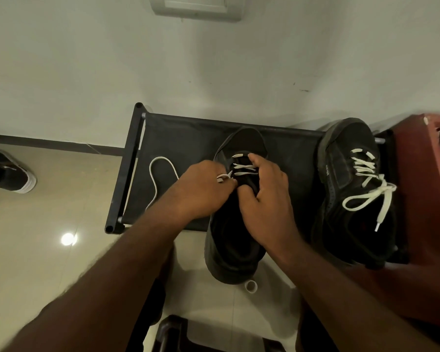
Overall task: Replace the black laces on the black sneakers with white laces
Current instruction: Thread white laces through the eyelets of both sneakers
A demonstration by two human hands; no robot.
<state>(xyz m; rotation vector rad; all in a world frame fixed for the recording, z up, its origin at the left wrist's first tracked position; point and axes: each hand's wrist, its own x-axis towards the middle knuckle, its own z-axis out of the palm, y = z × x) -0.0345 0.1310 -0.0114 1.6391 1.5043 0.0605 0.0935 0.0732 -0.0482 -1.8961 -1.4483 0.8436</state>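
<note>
A black sneaker (239,141) lies on a black fabric shelf (186,138), its heel hanging over the front edge. Three rows of white lace (241,166) cross its lower eyelets. My left hand (203,184) pinches the lace end at the shoe's left side, and the loose length (160,174) curls away over the shelf. My right hand (267,196) grips the tongue and upper from the right, thumb near the top row. A second black sneaker (351,189) stands to the right, fully laced in white with a tied bow (368,194).
A red-brown cabinet (422,199) borders the shelf on the right. Another dark shoe (8,171) with a white sole lies on the tiled floor at far left. A small white ring (251,285) sits on the floor under the heel. The wall is close behind.
</note>
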